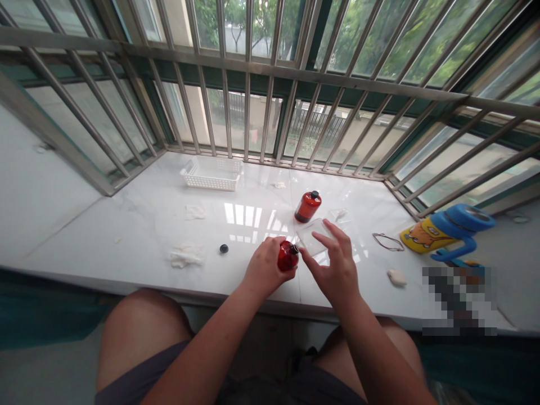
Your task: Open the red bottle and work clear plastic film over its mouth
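My left hand is wrapped around a red translucent bottle, tilted with its dark neck pointing right. Fingers spread, my right hand hovers just right of that neck, one fingertip close to the mouth; whether it touches I cannot tell. Behind those fingers lies a clear, flat plastic piece. A second red bottle with a black top stands farther back. On the ledge left of my left hand rests a small black cap.
A white basket sits near the window bars. Crumpled tissues lie at left. To the right are a thin loop, a beige lump and a blue-and-yellow water bottle. The marble ledge ends above my knees.
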The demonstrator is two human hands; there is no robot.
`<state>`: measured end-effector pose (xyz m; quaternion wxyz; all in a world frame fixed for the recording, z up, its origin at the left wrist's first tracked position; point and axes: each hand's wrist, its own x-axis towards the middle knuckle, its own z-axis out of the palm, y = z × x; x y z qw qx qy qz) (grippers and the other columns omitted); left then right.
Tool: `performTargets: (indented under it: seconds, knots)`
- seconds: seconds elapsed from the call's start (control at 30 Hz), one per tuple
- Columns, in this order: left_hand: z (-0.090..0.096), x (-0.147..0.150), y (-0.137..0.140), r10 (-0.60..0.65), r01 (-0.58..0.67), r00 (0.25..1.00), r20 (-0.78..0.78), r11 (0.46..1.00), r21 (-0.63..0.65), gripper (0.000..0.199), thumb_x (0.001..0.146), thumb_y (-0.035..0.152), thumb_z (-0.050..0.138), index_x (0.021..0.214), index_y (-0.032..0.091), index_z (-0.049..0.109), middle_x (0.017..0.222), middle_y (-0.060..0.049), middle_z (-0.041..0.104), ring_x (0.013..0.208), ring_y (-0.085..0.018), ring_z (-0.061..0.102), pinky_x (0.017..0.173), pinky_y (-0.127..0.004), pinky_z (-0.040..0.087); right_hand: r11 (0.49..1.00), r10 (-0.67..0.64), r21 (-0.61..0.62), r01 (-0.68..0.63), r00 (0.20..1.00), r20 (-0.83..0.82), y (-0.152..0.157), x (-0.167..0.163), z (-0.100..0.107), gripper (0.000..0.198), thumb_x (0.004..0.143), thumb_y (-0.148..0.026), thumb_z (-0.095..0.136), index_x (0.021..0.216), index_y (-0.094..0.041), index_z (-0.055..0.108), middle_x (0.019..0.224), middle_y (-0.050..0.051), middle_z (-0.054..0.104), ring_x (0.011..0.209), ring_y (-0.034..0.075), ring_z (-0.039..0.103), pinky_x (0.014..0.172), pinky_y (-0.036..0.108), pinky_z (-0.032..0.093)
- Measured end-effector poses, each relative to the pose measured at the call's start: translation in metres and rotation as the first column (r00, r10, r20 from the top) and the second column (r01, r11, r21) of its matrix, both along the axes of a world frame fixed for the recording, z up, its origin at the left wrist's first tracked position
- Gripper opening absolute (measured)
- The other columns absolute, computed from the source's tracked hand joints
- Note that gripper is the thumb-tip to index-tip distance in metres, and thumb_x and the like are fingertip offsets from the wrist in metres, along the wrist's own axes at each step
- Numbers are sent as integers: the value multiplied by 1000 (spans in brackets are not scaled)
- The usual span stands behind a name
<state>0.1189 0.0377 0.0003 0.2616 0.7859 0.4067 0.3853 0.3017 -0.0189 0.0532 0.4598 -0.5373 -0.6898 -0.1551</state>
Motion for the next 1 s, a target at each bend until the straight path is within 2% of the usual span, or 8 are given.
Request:
performTargets:
  seconds: [1.0]
  knots:
    - [-1, -3, 1, -9, 10, 1000, 25, 999, -31, 70, 74, 30, 88, 134, 28, 52, 121, -6, 65, 111, -29, 68, 99, -47, 59, 1000, 13, 11, -13, 1000, -7, 4, -2, 0, 46, 95, -28, 80, 136, -26, 60, 153, 17, 56, 142, 35, 58, 114, 62, 56]
